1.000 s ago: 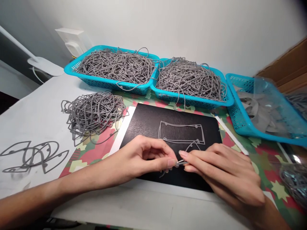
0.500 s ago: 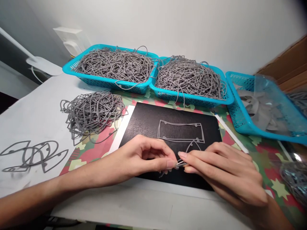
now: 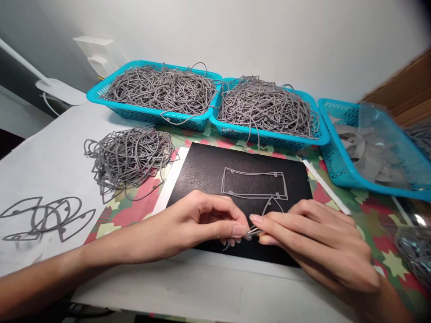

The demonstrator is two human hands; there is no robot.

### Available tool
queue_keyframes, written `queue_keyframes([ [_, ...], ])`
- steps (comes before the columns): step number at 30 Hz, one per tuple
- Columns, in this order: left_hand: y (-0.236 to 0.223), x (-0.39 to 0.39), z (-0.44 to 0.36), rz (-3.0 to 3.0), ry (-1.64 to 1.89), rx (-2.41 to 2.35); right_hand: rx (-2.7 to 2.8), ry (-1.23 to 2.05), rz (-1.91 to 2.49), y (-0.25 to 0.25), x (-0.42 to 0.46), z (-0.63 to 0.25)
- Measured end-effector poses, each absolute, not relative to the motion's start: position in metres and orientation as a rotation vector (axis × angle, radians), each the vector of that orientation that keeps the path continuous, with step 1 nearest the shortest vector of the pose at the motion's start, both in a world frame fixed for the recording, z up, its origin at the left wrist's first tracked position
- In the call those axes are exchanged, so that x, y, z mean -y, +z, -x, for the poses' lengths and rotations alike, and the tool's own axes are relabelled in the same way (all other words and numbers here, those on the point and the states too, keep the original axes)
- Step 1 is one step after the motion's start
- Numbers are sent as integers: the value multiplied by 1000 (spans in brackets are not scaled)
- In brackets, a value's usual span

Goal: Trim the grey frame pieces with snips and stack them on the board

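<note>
Over a black mat (image 3: 198, 168), my two hands meet with their fingertips almost touching. My left hand (image 3: 212, 222) pinches a thin grey rubber gasket (image 3: 269, 204) between thumb and forefinger. One pointed loop of the gasket rises behind my right fingers, and a short end hangs below my left fingertips. My right hand (image 3: 313, 235) is closed around what look like slim metal tweezers (image 3: 255, 230), their shiny tips at the gasket by my left thumb. Most of the tool is hidden by my fingers. Just beyond my hands, grey rectangular gaskets (image 3: 254, 197) lie flat on the mat.
A heap of grey gaskets (image 3: 133, 157) sits left of the mat, with several loose gaskets (image 3: 50, 217) farther left. Blue baskets (image 3: 161, 117) piled with gaskets stand behind. Another blue basket (image 3: 336, 166) at right holds grey scraps. A white strip (image 3: 326, 187) lies beside the mat.
My hands keep the same grip and nearly the same place. The right fingers and the metal tips have shifted very slightly; the view has moved a little.
</note>
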State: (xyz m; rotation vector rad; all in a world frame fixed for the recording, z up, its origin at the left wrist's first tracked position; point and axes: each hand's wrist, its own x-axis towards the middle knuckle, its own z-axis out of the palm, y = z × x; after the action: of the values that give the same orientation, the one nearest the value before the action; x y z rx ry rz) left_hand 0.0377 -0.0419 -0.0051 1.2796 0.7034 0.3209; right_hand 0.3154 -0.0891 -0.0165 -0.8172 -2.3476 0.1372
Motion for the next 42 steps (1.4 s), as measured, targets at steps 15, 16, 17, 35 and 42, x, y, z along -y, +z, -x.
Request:
queue_keyframes([
  [15,-14,43,-38,-1247,302,-712,2304,342,817,-25,89,-315],
  [16,-15,43,-38,-1235,309,-703,2301,370,817,-26,89,-315],
  [17,-16,42,-38,-1223,314,-696,2298,392,814,-26,89,-315],
  [35,-23,41,-34,-1259,374,-771,1977,728,1145,-24,82,-327],
  [42,-36,41,-35,-1176,466,-778,1836,672,1250,-31,82,-324],
])
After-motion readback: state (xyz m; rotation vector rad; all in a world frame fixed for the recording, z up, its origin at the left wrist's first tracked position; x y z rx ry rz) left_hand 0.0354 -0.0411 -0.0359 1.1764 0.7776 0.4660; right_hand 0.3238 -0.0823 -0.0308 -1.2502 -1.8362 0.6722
